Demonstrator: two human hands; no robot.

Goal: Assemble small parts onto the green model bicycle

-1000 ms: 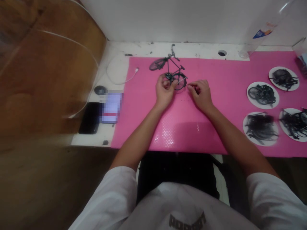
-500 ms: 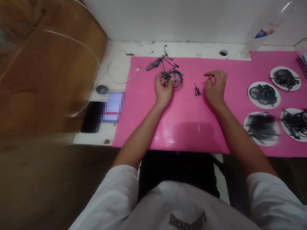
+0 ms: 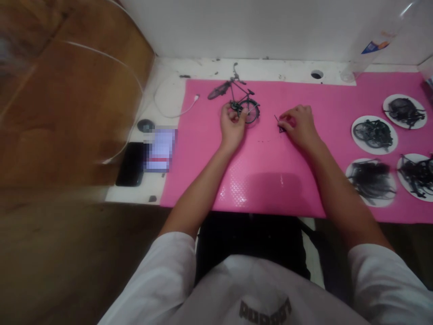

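A small dark model bicycle (image 3: 241, 91) is held by my left hand (image 3: 233, 124), whose thumb and fingers are closed around the rear wheel and crank area. The front wheel points up and left, and the saddle is on the right. My right hand (image 3: 299, 124) has its thumb and forefinger at a small black part (image 3: 281, 129) lying on the pink mat (image 3: 203, 153). The fingers partly cover this part, and whether they are pressed tight on it cannot be seen. Tiny specks lie on the mat between the hands.
White plates with dark bicycle parts stand at the right, among them one plate (image 3: 355, 140) nearest my right arm. A clear plastic bottle (image 3: 374, 45) stands at the back right. At left are a black phone (image 3: 130, 164), a round dark disc (image 3: 146, 125) and a white cable (image 3: 179, 115).
My right hand has moved left and down onto the small black part, its thumb and forefinger coming together there. My left hand still holds the model bicycle in the same place.
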